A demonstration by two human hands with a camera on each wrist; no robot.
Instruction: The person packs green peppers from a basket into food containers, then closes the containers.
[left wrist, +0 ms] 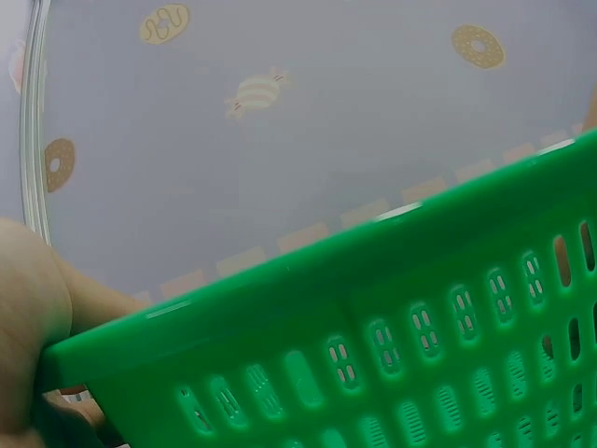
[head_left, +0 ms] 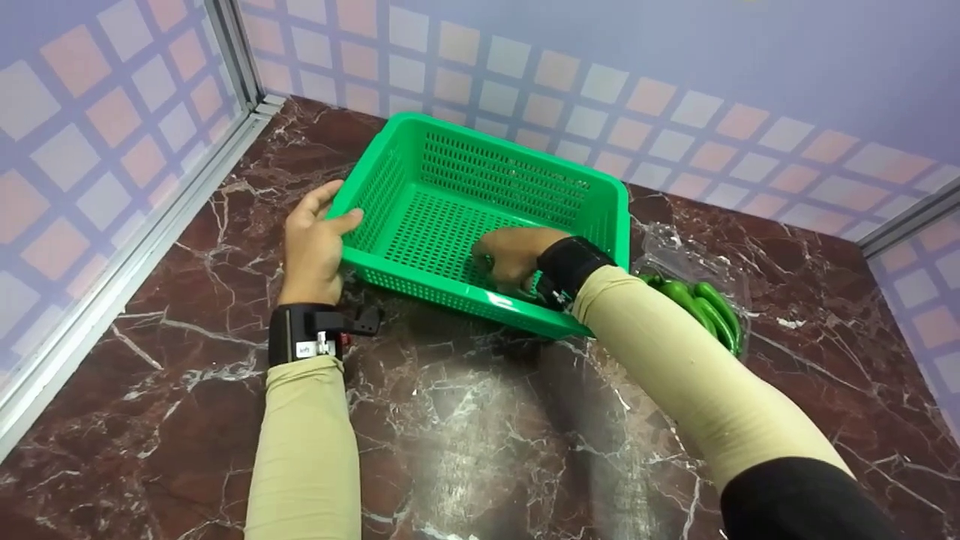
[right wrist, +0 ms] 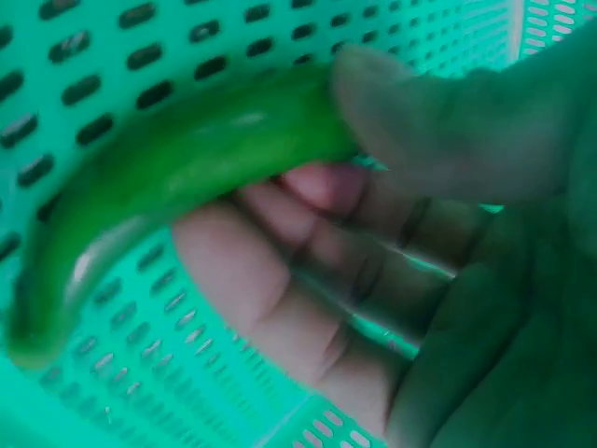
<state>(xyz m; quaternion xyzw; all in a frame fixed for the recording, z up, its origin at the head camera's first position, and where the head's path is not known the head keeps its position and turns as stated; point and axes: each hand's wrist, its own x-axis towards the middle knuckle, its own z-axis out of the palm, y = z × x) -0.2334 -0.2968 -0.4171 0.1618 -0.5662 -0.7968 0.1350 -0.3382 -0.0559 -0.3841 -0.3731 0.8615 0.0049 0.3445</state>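
Observation:
A green plastic basket with slotted walls stands on the dark marbled surface. At its left end my left hand grips the rim, thumb on the inner side and fingers outside. My right hand reaches down inside the basket, near the front wall. In the right wrist view it holds a curved green chili pepper between thumb and fingers, close over the slotted floor; the head view mostly hides this pepper behind the hand. Several more green chili peppers lie to the right of the basket, partly covered by my right forearm.
Clear plastic packaging lies under and around the peppers at the right. Tiled-pattern panels stand close behind the basket and at both sides. A metal frame edge runs along the left.

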